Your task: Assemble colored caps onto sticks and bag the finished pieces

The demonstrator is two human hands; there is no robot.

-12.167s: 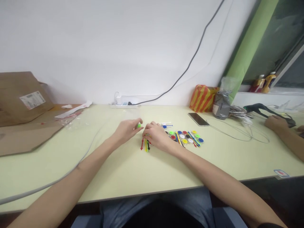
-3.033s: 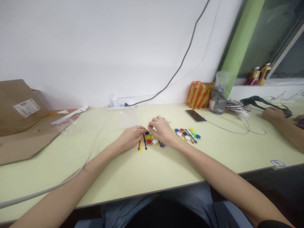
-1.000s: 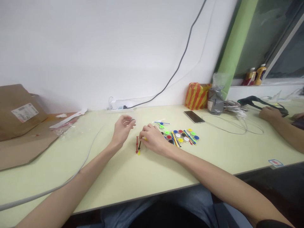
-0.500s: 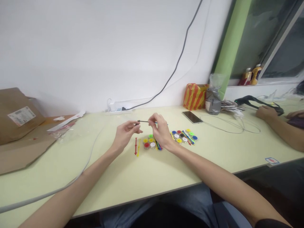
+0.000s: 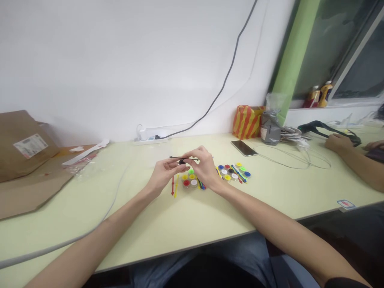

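Note:
My left hand (image 5: pixel 162 175) is closed, its fingertips pinching a small black round piece (image 5: pixel 181 162). My right hand (image 5: pixel 204 167) is closed on a thin black arrow pointer (image 5: pixel 177 157), held level just over that piece. Both hands meet above the table, fingertips almost together. Below them lie a red arrow pointer (image 5: pixel 173 186), a yellow arrow pointer (image 5: pixel 176 187) and a cluster of round pieces with coloured tops, such as a red one (image 5: pixel 186 183) and a white one (image 5: pixel 194 183). More arrow pointers (image 5: pixel 203 185) are partly covered by my right hand.
More coloured round pieces (image 5: pixel 228 177) and pointers (image 5: pixel 239 173) lie to the right. Behind them are a phone (image 5: pixel 244 148), a striped bag (image 5: pixel 246 123) and cables (image 5: pixel 292 134). Cardboard (image 5: pixel 33 180) lies left, with a grey cable (image 5: pixel 90 232). Another person's hand (image 5: pixel 339 143) rests at right.
My hands have come closer together. The black arrow pointer has moved left, over my left fingertips, and the black round piece now shows between the hands.

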